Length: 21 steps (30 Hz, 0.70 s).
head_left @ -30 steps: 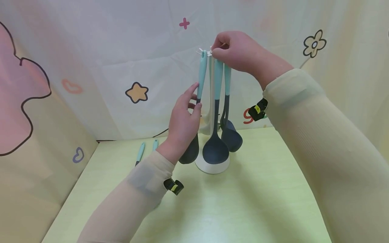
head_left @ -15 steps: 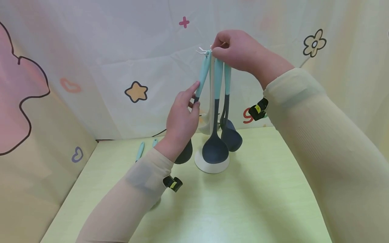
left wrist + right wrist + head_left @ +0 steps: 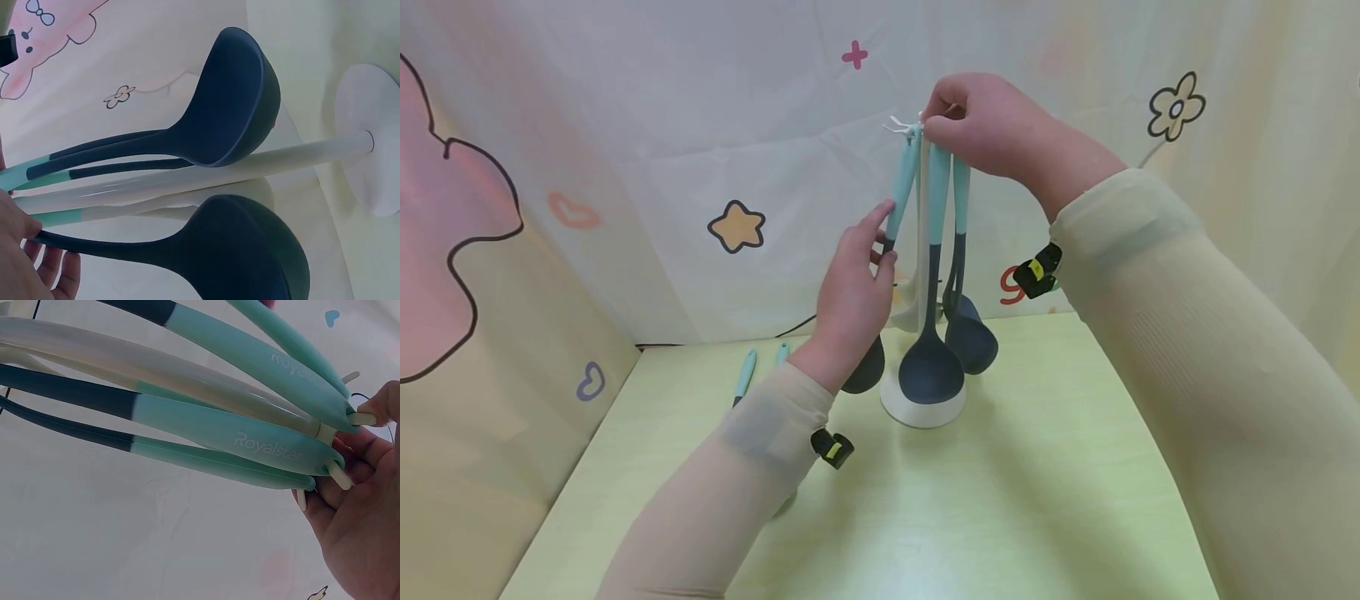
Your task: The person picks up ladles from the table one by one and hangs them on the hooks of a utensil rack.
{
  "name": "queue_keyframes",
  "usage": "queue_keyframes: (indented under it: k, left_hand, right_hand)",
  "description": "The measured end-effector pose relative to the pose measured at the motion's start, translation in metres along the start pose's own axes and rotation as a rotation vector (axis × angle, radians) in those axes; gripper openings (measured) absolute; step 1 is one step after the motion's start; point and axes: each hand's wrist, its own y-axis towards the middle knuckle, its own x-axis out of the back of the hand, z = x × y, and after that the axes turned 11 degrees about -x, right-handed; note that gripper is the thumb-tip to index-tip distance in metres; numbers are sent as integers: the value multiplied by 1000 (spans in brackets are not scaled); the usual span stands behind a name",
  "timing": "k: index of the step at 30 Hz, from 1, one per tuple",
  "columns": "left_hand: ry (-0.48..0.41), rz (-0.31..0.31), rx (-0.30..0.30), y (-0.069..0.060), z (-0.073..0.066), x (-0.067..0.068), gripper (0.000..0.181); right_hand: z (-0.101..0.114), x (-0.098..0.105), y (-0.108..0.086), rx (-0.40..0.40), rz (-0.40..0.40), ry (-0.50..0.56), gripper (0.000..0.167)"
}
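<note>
Move the ladle (image 3: 240, 250) gently, left hand (image 3: 853, 296) pinching its neck; right hand (image 3: 988, 125), seemingly gripping the stand (image 3: 300, 155), should brace it.

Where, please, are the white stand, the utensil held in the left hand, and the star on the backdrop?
White stand (image 3: 923, 417): head view, on the front of its round base.
Held utensil (image 3: 244, 250): left wrist view, on its dark bowl.
Star (image 3: 737, 227): head view, on its orange middle.
</note>
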Motion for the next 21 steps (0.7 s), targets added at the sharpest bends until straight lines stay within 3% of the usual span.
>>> queue_keyframes:
  k: [10,21]
  left_hand:
    - [20,-19,-31,1,5,-7,56]
    - [-10,-11,6,1,6,-15,59]
  right_hand:
    - [6,-1,-4,-6,0,-39,34]
    - [18,-3,-8,-13,-41,-201,39]
